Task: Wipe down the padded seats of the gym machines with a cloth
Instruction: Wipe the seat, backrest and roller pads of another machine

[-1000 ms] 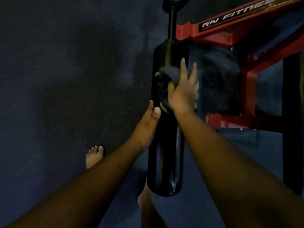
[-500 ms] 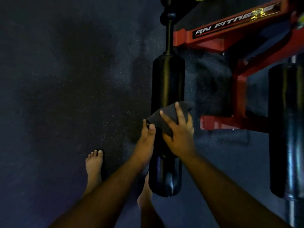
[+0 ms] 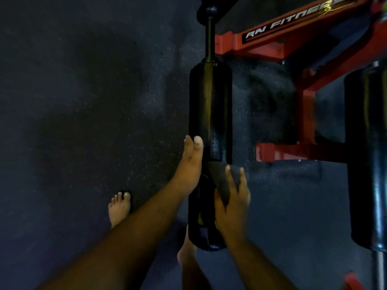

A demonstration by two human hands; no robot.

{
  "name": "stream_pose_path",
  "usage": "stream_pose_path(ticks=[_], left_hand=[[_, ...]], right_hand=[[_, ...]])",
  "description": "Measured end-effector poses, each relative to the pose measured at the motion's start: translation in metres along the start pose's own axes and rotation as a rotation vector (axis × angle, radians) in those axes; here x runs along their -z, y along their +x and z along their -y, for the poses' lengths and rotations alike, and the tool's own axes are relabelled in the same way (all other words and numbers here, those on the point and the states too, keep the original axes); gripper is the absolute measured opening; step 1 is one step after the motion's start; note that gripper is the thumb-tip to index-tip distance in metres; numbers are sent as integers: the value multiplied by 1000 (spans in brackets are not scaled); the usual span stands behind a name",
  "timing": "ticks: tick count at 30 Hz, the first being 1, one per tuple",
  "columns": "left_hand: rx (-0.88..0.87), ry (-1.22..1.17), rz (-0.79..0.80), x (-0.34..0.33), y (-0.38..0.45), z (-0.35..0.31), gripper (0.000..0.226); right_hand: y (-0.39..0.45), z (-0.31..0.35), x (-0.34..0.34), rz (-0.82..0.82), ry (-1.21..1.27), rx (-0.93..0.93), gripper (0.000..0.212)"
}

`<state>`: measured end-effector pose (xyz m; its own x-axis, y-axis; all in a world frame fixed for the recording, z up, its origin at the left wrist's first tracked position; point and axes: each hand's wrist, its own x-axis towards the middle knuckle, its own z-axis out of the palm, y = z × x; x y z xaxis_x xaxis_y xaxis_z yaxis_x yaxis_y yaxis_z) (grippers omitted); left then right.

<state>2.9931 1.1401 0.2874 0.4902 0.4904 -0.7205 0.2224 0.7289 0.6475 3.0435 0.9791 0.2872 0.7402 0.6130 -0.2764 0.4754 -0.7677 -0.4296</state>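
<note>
Down at the far left, your bare foot (image 3: 119, 208) is standing on the dark speckled floor (image 3: 73, 111), with the other foot (image 3: 186, 251) showing just under the near end of the pad.

Moving right, your left hand (image 3: 189, 164) is lying with straight fingers along the left flank of the black padded roller (image 3: 210, 105), touching it but gripping nothing. You are probably bracing the roller so it is not swinging or turning on its black post (image 3: 210, 34) while the other hand is rubbing.

Right beside it, your right hand (image 3: 232, 199) is pressing a dark cloth (image 3: 222, 181) against the lower part of that same roller, fingers spread over the cloth and the thumb side tucked round it, so it is holding the cloth. The cloth is sitting on the near third of the pad, which suggests a lengthwise stroke nearing its end.

Further right, the red frame (image 3: 293, 40) is carrying white lettering, and a second black roller (image 3: 365, 153) is hanging at the right edge, well apart from your hands and seemingly waiting its turn.

Light is poor; the pad's sheen is faint, so whether it is wet I cannot tell.
</note>
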Motion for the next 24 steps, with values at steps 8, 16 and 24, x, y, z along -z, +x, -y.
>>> stream_pose_path(ticks=[8, 16, 24], left_hand=[[-132, -3, 12, -21, 6, 12, 106], [-195, -26, 129, -3, 1, 6, 107], [127, 361, 116, 9, -79, 57, 93]], right_hand=[[226, 73, -2, -91, 134, 109, 70], [101, 41, 13, 116, -157, 138, 78], [-47, 3, 26, 426, -315, -65, 91]])
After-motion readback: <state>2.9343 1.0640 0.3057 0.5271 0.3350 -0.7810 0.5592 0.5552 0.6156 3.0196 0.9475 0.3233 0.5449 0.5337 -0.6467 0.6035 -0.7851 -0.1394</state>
